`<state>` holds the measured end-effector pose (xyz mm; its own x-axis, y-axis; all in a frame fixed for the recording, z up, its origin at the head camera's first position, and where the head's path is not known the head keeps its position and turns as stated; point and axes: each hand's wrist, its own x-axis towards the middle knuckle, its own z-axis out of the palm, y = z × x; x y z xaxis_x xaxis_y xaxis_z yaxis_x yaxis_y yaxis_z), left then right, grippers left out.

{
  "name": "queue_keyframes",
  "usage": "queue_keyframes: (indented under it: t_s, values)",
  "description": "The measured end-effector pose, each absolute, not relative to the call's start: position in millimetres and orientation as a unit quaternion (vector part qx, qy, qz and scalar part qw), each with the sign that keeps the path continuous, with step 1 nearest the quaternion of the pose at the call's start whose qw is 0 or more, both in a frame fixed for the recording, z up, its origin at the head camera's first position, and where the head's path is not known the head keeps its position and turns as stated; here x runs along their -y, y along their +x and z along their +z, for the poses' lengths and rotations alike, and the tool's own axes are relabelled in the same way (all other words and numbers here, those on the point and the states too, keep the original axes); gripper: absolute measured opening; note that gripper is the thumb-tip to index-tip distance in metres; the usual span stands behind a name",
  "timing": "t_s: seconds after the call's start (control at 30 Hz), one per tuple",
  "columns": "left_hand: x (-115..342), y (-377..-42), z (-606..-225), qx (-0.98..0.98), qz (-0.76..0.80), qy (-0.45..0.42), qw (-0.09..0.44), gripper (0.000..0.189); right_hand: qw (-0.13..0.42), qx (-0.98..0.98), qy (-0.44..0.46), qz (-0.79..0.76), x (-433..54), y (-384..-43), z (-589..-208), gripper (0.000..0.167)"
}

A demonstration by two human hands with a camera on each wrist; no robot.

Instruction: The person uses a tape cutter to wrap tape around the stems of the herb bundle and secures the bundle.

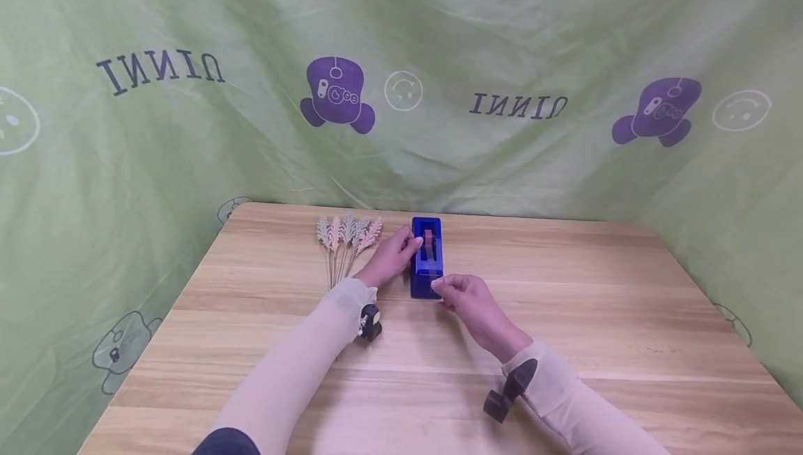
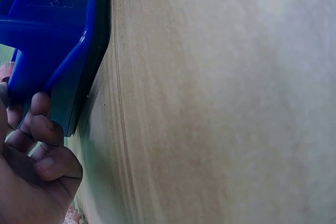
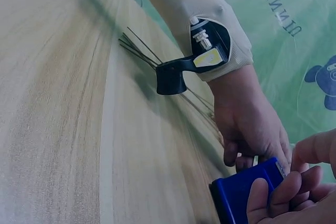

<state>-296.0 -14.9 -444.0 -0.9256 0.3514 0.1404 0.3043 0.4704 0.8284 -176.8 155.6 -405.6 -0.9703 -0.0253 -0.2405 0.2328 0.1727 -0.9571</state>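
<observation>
A blue tape dispenser (image 1: 428,267) stands on the wooden table, with a reddish tape roll core (image 1: 429,237) in its well. My left hand (image 1: 396,253) grips its left side near the roll, thumb on top. In the left wrist view the fingers of that left hand (image 2: 39,166) curl against the dispenser's side (image 2: 58,30). At the cutter end, my right hand (image 1: 473,305) pinches the end of the clear tape (image 1: 431,260) between thumb and forefinger. The right wrist view has the right hand (image 3: 310,187) close over the dispenser (image 3: 241,190); the pinched tape itself is hard to make out there.
Left of the dispenser lie several artificial flower stems (image 1: 348,232) with grey and pink heads, their lower ends behind my left forearm. A green printed cloth (image 1: 439,162) hangs behind and around the table (image 1: 564,288).
</observation>
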Motion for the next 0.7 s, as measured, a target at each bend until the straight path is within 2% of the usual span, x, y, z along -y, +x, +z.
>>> queue_keyframes:
  t_s: [0.7]
  values:
    - [13.3,-293.7,-442.6,-0.856,0.481,0.188,0.03,0.024,0.101,-0.755,0.057,-0.645,-156.3,-162.5,-405.4,0.027]
